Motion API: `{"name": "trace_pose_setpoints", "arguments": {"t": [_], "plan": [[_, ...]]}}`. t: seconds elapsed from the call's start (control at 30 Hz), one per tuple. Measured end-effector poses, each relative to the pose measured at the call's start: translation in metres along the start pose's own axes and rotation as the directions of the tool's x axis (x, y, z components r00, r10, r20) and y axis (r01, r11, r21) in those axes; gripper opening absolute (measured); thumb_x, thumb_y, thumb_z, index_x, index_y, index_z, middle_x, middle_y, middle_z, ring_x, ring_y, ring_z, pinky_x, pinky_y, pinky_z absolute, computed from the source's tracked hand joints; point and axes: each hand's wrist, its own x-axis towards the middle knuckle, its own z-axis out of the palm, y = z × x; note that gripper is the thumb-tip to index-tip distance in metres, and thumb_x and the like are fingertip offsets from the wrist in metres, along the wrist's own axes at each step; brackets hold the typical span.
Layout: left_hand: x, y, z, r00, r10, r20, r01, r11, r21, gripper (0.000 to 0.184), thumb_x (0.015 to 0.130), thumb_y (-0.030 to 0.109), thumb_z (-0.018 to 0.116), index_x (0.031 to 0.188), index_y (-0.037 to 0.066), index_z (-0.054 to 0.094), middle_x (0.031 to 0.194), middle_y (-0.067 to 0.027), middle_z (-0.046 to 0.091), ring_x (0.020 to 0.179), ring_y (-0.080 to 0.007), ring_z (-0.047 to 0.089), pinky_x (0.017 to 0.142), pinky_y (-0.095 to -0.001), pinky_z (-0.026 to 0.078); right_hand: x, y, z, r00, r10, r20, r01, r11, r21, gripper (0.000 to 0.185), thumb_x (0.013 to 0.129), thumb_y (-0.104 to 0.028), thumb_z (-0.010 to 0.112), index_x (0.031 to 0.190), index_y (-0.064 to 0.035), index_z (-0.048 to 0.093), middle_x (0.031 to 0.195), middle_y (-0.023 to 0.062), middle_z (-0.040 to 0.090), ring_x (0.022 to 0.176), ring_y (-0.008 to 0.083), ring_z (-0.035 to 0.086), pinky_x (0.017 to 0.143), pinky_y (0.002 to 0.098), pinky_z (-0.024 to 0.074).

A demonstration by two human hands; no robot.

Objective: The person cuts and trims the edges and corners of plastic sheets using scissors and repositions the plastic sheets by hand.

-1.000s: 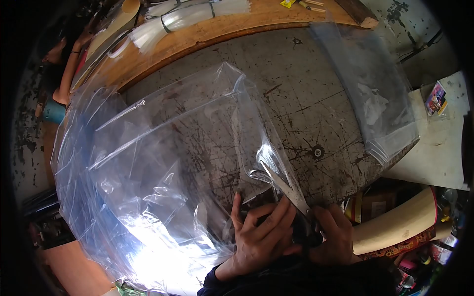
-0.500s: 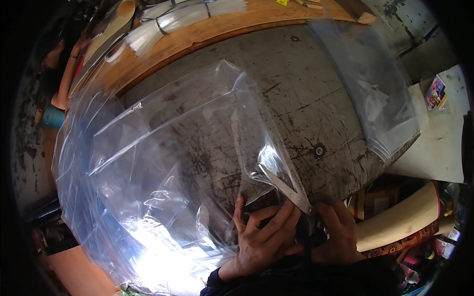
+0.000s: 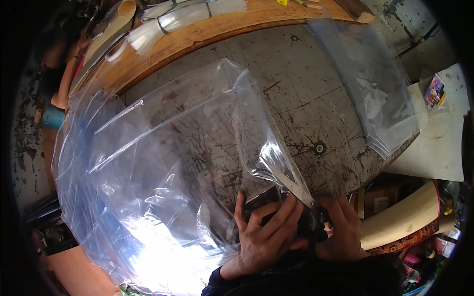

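A large clear plastic sheet [image 3: 163, 123], creased and folded, spreads over the worn table. Its near right edge lies by both hands. My left hand [image 3: 269, 234] is closed on this edge, with the index finger stretched out and the other fingers bent; the exact pinch is partly hidden. Held in my right hand [image 3: 343, 232] is a pair of scissors [image 3: 295, 186], their metal blades pointing up and left across the plastic's edge. My right fingers are wrapped round the dark handles, which are mostly hidden.
More clear plastic [image 3: 380, 98] lies at the table's right side. A wooden board [image 3: 232, 27] with tied plastic strips [image 3: 187, 17] runs along the back. A person [image 3: 61, 93] is at the far left. A rolled sheet [image 3: 405, 222] and clutter stand at lower right.
The scissors and my right hand have shifted slightly right and up. My left hand has moved a little right, still at the plastic's edge. The person's arm at far left has moved slightly.
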Motion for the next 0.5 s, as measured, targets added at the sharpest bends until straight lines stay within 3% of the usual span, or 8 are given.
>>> {"name": "trace_pose_setpoints", "arguments": {"t": [0.2, 0.4, 0.47, 0.5], "plan": [[-0.0005, -0.0007, -0.0007, 1.0, 0.003, 0.024, -0.003, 1.0, 0.0, 0.048, 0.072, 0.04, 0.062, 0.109, 0.011, 0.062, 0.116, 0.003, 0.057, 0.096, -0.0114, 0.051, 0.105, -0.0549, 0.011, 0.0057, -0.0011, 0.0002, 1.0, -0.015, -0.008, 0.015, 1.0, -0.007, 0.066, 0.052, -0.03, 0.085, 0.104, -0.0032, 0.054, 0.079, 0.0097, 0.05, 0.061, 0.0217, 0.053, 0.05, 0.0326, 0.0446], [0.0004, 0.0007, 0.0001, 0.999, -0.007, 0.039, 0.007, 1.0, 0.003, 0.048, 0.072, 0.042, 0.062, 0.109, 0.011, 0.063, 0.117, 0.0037, 0.057, 0.097, -0.0104, 0.05, 0.105, -0.0544, 0.011, 0.0048, 0.0013, -0.0008, 0.999, -0.035, -0.032, 0.035, 0.999, -0.008, 0.054, 0.052, -0.014, 0.079, 0.1, -0.0022, 0.057, 0.076, 0.0105, 0.05, 0.06, 0.0228, 0.052, 0.049, 0.0327, 0.0441], [0.002, 0.0022, -0.0009, 0.999, -0.019, 0.027, 0.019, 1.0, -0.004, 0.049, 0.07, 0.042, 0.063, 0.109, 0.012, 0.063, 0.117, 0.0038, 0.057, 0.096, -0.0105, 0.05, 0.105, -0.054, 0.011, 0.0027, 0.0013, 0.0005, 0.997, 0.029, -0.069, -0.033, 0.998, -0.061, 0.07, 0.043, -0.036, 0.088, 0.095, -0.0016, 0.058, 0.077, 0.0088, 0.053, 0.063, 0.0218, 0.056, 0.052, 0.0318, 0.0446], [0.0019, 0.002, -0.0003, 0.999, -0.019, 0.028, 0.019, 1.0, -0.003, 0.049, 0.07, 0.042, 0.063, 0.109, 0.012, 0.063, 0.117, 0.0038, 0.057, 0.096, -0.0105, 0.05, 0.105, -0.054, 0.011, 0.0029, 0.0014, 0.0009, 0.997, 0.03, -0.069, -0.034, 0.998, -0.06, 0.07, 0.043, -0.036, 0.088, 0.095, -0.0016, 0.058, 0.077, 0.0088, 0.053, 0.063, 0.0218, 0.056, 0.052, 0.0318, 0.0446]]}}
